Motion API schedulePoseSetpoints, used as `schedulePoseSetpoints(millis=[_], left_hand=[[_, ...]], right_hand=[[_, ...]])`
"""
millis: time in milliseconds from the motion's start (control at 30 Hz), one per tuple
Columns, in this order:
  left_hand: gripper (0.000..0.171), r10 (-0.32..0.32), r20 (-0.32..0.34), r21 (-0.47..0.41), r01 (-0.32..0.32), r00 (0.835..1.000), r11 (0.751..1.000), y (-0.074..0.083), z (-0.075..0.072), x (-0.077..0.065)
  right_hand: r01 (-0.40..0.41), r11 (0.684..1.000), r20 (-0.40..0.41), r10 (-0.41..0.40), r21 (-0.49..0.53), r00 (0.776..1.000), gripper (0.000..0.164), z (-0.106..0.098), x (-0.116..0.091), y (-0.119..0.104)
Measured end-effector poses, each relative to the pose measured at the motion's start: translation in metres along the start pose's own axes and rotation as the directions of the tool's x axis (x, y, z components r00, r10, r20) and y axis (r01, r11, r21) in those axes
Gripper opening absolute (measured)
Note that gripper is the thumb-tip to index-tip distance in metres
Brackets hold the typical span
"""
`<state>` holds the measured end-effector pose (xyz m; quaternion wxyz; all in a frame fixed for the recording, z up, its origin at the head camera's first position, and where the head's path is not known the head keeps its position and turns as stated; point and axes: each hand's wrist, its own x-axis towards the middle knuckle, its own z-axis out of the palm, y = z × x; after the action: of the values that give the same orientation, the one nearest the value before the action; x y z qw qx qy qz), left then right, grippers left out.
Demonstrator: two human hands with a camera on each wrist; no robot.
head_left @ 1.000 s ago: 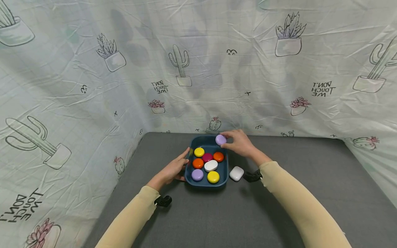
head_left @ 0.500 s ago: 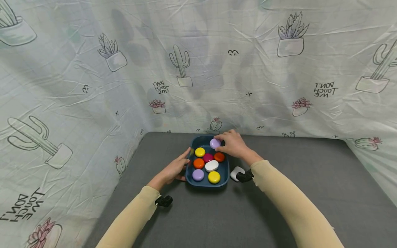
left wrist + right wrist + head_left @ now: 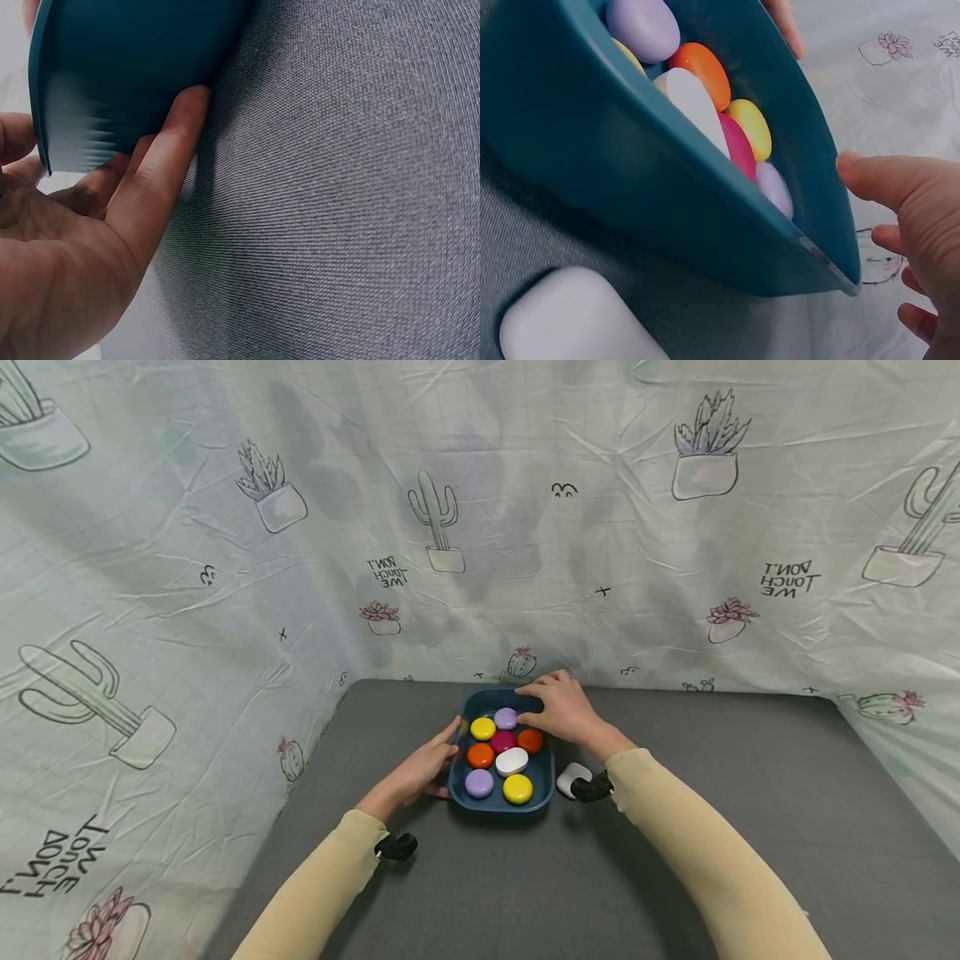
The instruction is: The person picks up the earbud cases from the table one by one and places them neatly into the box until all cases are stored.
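Note:
In the head view a dark blue tray [image 3: 501, 808] with high walls holds several smooth, glossy, rounded pieces. My right hand [image 3: 561, 708] hovers over its far right corner, thumb and fingers apart with nothing between them. Just left of those fingertips lies a light purple rounded piece [image 3: 506, 719] inside the tray. My left hand [image 3: 417, 770] rests against the outside of the left wall, its fingers stretched along it. The left wrist view shows one fingertip [image 3: 193, 101] low on the wall, by the grey cloth. Yellow [image 3: 517, 789], orange [image 3: 481, 756], white [image 3: 512, 762] and crimson pieces [image 3: 503, 742] share the tray.
A white rounded block [image 3: 577, 319] sits on the grey cloth [image 3: 480, 893] right of the tray, partly behind the right wrist's black strap [image 3: 591, 787] in the head view. A pale curtain [image 3: 495, 527] printed with cacti hangs along the table's far edge.
My right hand has moved left over the tray and let go of the light purple piece, which now lies beside the far yellow one. The left hand stays against the wall.

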<state>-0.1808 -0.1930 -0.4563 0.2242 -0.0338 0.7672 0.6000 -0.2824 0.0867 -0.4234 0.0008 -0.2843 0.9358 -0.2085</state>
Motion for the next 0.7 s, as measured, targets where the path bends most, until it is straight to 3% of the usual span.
schedulePoseSetpoints(millis=[700], left_hand=[[0.06,-0.003,-0.009,0.003,0.003,1.0,1.0,0.001,0.001,-0.001]], right_hand=[[-0.013,0.995,-0.05,0.018,0.101,0.999,0.055,-0.023,-0.026,0.019]])
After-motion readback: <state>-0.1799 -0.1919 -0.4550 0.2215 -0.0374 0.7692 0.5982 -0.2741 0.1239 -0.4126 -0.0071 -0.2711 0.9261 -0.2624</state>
